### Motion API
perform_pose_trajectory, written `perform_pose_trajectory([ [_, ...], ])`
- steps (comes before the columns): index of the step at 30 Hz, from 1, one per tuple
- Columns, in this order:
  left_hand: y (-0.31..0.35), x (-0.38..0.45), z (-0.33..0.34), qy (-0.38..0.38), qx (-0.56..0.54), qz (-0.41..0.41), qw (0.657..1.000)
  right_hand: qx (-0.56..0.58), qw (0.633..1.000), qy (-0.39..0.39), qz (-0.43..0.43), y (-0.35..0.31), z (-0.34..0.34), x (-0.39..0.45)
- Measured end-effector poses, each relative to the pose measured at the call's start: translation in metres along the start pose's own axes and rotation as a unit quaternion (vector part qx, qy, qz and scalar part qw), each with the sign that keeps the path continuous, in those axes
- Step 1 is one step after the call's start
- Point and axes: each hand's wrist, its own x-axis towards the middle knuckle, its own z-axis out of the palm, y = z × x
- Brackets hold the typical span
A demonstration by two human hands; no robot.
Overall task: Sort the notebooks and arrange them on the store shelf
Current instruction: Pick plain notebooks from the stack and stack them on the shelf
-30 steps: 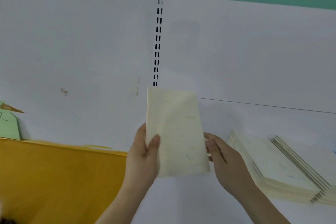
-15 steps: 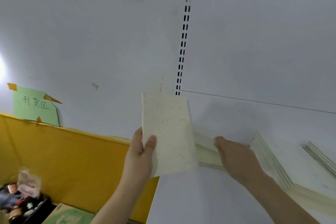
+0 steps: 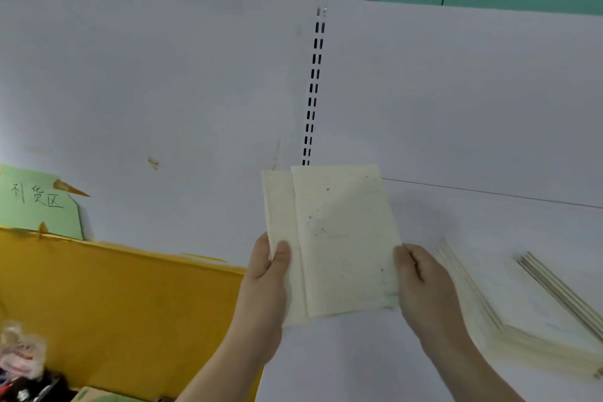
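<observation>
**Two notebooks in hand above the shelf**

Since half a second ago the right hand (image 3: pixel 421 284) has left the stacks on the shelf and come up with a second notebook, so two overlapping notebooks (image 3: pixel 339 238) are now held upright over the shelf's front left corner. Both covers are cream, matte and rectangular, the front one flecked with dark specks. The left hand (image 3: pixel 267 274) pinches the rear notebook's left edge, thumb on the cover; the right hand grips the front one's right edge, fingers curled behind. Thin cream notebooks lie in fanned stacks (image 3: pixel 489 313) toward the white shelf (image 3: pixel 359 362)'s right edge. A slotted white upright (image 3: pixel 311 101) rises behind. Left of the shelf stands a yellow bin (image 3: pixel 114 303) bearing a green paper label (image 3: pixel 39 202); crumpled wrappers (image 3: pixel 23 356) lie within.
</observation>
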Motion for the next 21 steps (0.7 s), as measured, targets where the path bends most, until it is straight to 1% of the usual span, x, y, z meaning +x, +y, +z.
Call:
perform_pose_trajectory([
  [2, -0.001, -0.004, 0.012, 0.001, 0.021, 0.026, 0.999, 0.010, 1.000, 0.000, 0.000, 0.005, 0.006, -0.011],
  [5, -0.004, -0.008, 0.024, -0.025, 0.034, 0.058, 0.997, 0.045, 0.999, 0.016, 0.007, 0.006, 0.001, -0.022],
  [9, -0.011, -0.012, 0.044, -0.059, 0.045, 0.047, 0.996, 0.084, 0.996, 0.008, 0.023, 0.005, -0.024, -0.033],
  [13, -0.017, -0.018, 0.072, -0.080, 0.068, 0.028, 0.994, 0.067, 0.997, 0.010, 0.028, 0.010, -0.054, -0.042],
  [15, -0.020, -0.020, 0.090, -0.111, 0.103, 0.035, 0.988, 0.037, 0.999, 0.017, 0.025, 0.012, -0.075, -0.045],
  [18, -0.023, -0.023, 0.118, -0.155, 0.205, 0.044, 0.965, -0.016, 0.999, 0.029, 0.021, 0.015, -0.110, -0.046],
  [19, -0.024, -0.022, 0.129, -0.169, 0.253, 0.053, 0.951, -0.040, 0.998, 0.037, 0.016, 0.018, -0.122, -0.044],
  [21, -0.030, -0.015, 0.152, -0.196, 0.362, 0.087, 0.907, -0.091, 0.994, 0.050, 0.013, 0.031, -0.143, -0.037],
])
